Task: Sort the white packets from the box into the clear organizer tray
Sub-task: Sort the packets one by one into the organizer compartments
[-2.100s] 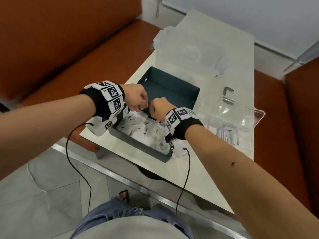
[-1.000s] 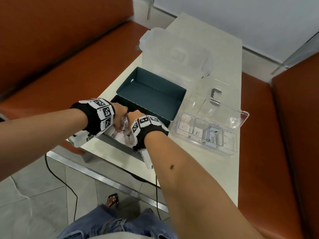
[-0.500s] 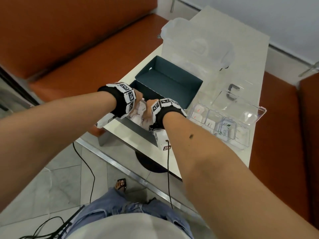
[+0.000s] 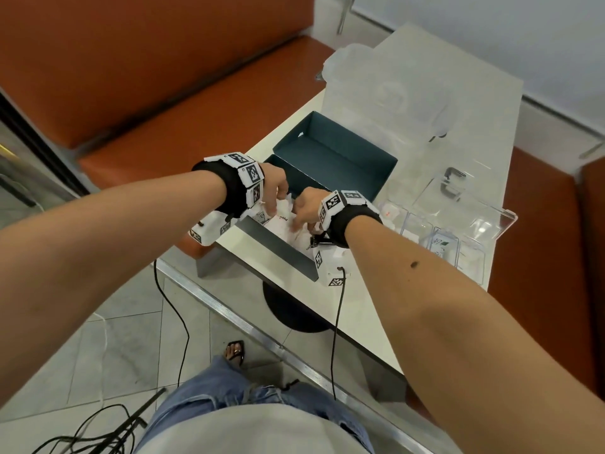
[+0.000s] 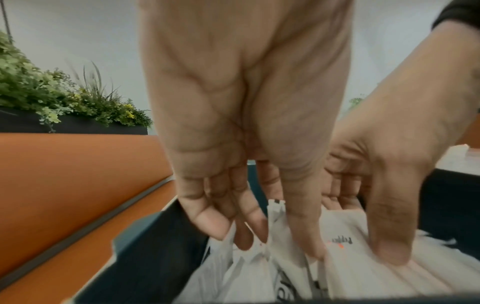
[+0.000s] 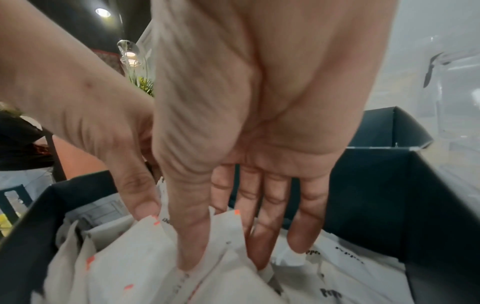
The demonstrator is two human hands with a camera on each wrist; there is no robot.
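A dark teal box (image 4: pixel 275 244) lies open on the table, its near half full of white packets (image 4: pixel 284 221). Both hands are down in that pile. My left hand (image 4: pixel 278 204) has its fingers pointing down, and packets (image 5: pixel 275 222) stand pinched between thumb and fingers (image 5: pixel 249 236). My right hand (image 4: pixel 299 217) is close beside it, with a packet (image 6: pixel 228 228) pinched between its thumb and fingers (image 6: pixel 259 242). The clear organizer tray (image 4: pixel 491 244) sits to the right of the box with a few packets in its compartments.
The box's empty lid half (image 4: pixel 334 158) lies behind the hands. A large clear lidded container (image 4: pixel 386 90) stands at the table's far end. Orange bench seats (image 4: pixel 183 103) flank the white table (image 4: pixel 370 309). Cables hang from both wrists to the floor.
Both hands have dropped from just above the box into the packet pile and now grip packets. The head view has swung and moved back a little.
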